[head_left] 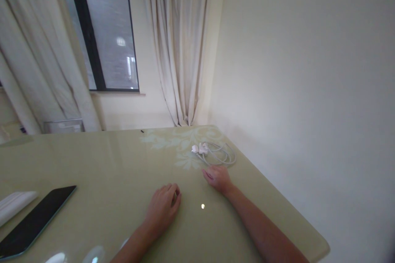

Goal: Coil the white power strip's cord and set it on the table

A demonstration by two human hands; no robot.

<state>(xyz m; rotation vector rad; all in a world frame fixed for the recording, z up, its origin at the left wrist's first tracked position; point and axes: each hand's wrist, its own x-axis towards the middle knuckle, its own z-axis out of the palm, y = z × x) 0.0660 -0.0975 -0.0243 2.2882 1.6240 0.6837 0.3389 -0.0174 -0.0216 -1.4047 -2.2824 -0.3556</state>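
My left hand rests on the glossy green table, fingers curled under into a loose fist with nothing visible in it. My right hand lies further right, fingers bent toward the tabletop, empty as far as I can see. Just beyond it, a short gap away, lies a coiled white cable with two small white plugs at its left end. Neither hand touches the cable.
A dark tablet lies at the table's left front, beside a white folded thing. The table's right edge runs along a plain wall. Curtains and a window stand behind the far edge.
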